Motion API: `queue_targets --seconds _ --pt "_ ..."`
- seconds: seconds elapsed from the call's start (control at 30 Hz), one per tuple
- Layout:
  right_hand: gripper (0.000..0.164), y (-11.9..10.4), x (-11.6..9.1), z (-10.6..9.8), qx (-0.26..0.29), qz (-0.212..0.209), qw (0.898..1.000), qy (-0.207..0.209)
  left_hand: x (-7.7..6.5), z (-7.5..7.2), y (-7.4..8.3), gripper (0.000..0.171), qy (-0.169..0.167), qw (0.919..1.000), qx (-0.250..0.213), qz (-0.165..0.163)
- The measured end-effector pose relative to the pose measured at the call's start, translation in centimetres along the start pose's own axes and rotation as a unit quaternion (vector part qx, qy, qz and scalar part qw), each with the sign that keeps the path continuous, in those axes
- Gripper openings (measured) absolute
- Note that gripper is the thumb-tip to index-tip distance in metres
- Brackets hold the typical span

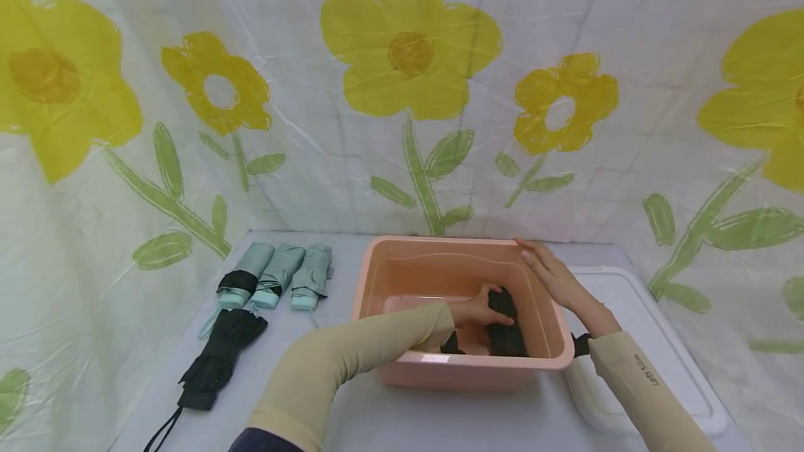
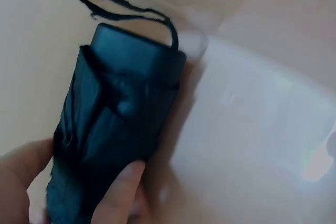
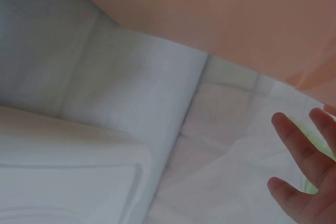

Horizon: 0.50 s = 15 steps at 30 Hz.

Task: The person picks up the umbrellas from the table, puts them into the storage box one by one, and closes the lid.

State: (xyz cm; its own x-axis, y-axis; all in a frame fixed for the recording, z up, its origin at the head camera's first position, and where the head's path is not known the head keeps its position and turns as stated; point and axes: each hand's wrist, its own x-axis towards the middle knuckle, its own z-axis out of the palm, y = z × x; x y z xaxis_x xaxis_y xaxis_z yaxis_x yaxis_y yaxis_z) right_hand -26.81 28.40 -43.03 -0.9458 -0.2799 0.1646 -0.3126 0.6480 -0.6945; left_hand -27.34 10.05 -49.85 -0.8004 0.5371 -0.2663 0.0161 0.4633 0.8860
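Note:
A folded black umbrella (image 1: 507, 333) lies along the inside right wall of a peach plastic bin (image 1: 452, 372). My left hand (image 1: 479, 310) reaches into the bin and grips it between thumb and fingers. In the left wrist view the umbrella (image 2: 118, 108) shows its flat end and a thin cord loop. My right hand (image 1: 553, 276) rests on the bin's right rim with fingers extended; in the right wrist view its fingers (image 3: 302, 150) are spread beside the bin wall. Another dark object (image 1: 451, 344) in the bin is mostly hidden by the left forearm.
Three light teal folded umbrellas (image 1: 281, 275) lie side by side at the back left of the table. One black folded umbrella (image 1: 221, 358) lies in front of them. Right of the bin is a white lid (image 1: 653, 347). A flowered curtain (image 1: 301, 159) hangs behind.

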Motion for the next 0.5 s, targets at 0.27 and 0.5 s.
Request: queue_targets --seconds 0.27,0.5 --pt "0.051 -0.2 -0.1 -0.2 -0.004 0.013 1.000 -0.006 -0.3 -2.1 2.0 0.064 -0.133 0.9901 0.003 -0.044" --pt "0.051 -0.3 0.1 -0.2 -0.007 0.007 1.000 -0.007 -0.9 -4.0 3.7 0.066 -0.204 0.9745 0.054 -0.075"
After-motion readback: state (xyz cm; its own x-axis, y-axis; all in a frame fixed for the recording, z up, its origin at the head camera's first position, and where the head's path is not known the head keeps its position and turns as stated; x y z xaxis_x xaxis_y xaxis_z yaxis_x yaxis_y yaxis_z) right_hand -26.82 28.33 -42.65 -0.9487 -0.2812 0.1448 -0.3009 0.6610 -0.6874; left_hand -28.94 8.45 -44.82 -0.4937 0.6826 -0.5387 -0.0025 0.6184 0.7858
